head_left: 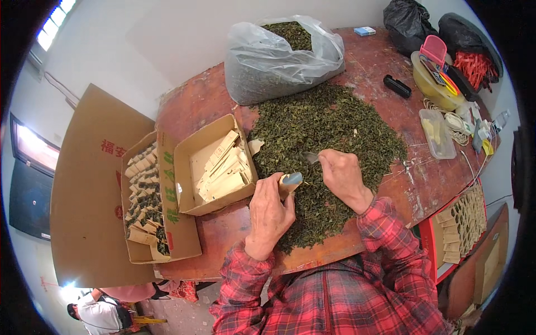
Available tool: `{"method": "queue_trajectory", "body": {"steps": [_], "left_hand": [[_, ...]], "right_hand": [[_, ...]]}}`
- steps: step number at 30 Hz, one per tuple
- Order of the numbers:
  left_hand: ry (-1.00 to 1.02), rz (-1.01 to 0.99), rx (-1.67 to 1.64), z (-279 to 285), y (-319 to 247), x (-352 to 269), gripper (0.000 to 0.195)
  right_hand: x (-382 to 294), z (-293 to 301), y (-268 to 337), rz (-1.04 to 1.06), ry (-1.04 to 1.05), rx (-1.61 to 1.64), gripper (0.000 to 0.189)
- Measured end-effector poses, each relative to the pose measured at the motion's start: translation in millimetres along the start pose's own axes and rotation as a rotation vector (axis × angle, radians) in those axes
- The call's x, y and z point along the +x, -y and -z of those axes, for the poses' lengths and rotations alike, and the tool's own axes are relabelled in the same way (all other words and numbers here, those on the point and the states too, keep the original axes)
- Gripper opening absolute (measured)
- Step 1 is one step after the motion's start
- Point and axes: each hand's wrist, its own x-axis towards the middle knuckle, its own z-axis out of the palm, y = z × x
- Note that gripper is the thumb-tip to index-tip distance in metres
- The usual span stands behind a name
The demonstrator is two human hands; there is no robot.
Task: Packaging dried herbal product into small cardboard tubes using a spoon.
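Note:
My left hand (270, 209) holds a small brown paper packet (289, 186) with its mouth spread open and a silvery lining showing. My right hand (344, 176) grips a small spoon or scoop (310, 157), whose tip is at the leaves. Both hands are over a wide pile of dried green leaves (331, 121) on the red wooden table (234, 226). Left of my left hand, a shallow cardboard box (190, 176) holds flat paper packets (224, 167). Farther left, a larger carton (184, 234) contains many upright packets (144, 167) with dark leaves among them.
A clear plastic bag (276, 71) of leaves stands behind the pile. At right are a black object (397, 86), a plastic tub (437, 134), a yellow bowl (423, 79) and cables (457, 125). Below the right edge, a red box (431, 247) holds packets. A person (98, 314) is at lower left.

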Motion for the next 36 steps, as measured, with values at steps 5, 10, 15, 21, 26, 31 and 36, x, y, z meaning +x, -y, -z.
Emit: {"method": "queue_trajectory", "body": {"steps": [5,10,15,21,26,31,36], "left_hand": [[0.003,0.01,0.005,-0.6,1.1,-1.3,0.048],[0.012,0.034,-0.001,-0.9,1.5,-2.3,0.049],[0.007,0.039,-0.014,-0.4,1.9,-1.4,0.05],[0.001,0.049,-0.037,-1.9,5.0,-1.1,0.052],[-0.008,0.037,-0.056,-3.2,6.7,-0.2,0.052],[-0.044,0.019,-0.056,-3.3,6.8,2.4,0.05],[-0.033,0.048,-0.097,-2.9,6.2,4.7,0.05]], "right_hand": [[7.6,-3.4,3.3,-0.132,0.036,0.137,0.018],[17.7,6.2,12.9,-0.617,0.182,0.458,0.026],[19.5,11.1,7.9,-0.736,0.166,0.541,0.027],[24.4,27.8,11.5,-0.708,0.157,0.556,0.026],[32.6,44.6,28.9,-0.726,0.135,0.556,0.021],[38.3,62.6,44.8,-0.69,0.167,0.551,0.023],[39.5,69.4,66.8,-0.622,0.154,0.501,0.019]]}}
